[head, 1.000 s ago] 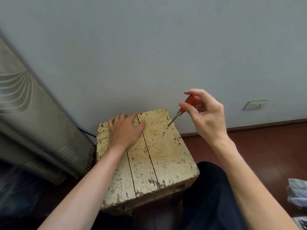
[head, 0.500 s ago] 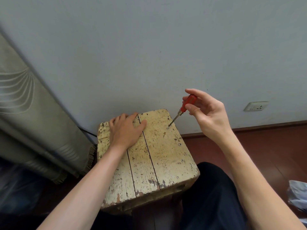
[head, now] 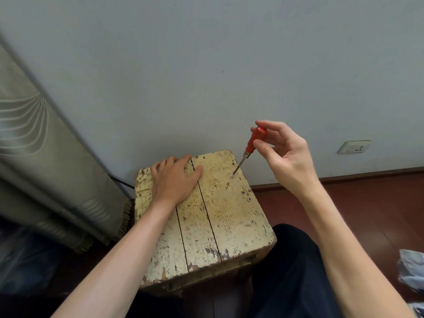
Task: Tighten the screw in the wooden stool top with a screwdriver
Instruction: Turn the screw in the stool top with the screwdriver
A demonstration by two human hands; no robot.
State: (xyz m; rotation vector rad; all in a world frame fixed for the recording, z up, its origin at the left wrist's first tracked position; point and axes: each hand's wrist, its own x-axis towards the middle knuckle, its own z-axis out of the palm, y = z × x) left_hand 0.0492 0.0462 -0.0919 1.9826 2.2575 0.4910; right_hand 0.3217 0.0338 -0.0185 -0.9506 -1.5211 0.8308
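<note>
A worn, cream-painted wooden stool top (head: 220,216) made of three planks stands against the wall. My left hand (head: 173,180) lies flat on its far left part, fingers straight, pressing down. My right hand (head: 285,158) pinches the red handle of a small screwdriver (head: 252,143) between thumb and fingers. The metal shaft slants down to the left, and its tip sits on a screw (head: 232,176) near the far right corner of the top.
Two more screw heads (head: 249,199) show along the stool's right edge. A grey curtain (head: 39,161) hangs at the left, a wall socket (head: 354,146) is at the right. A dark trouser leg (head: 289,267) lies beside the stool on the red-brown floor.
My right hand has shifted its fingers along the red handle, which now stands steeper, with the tip staying on the screw. My left hand has not moved.
</note>
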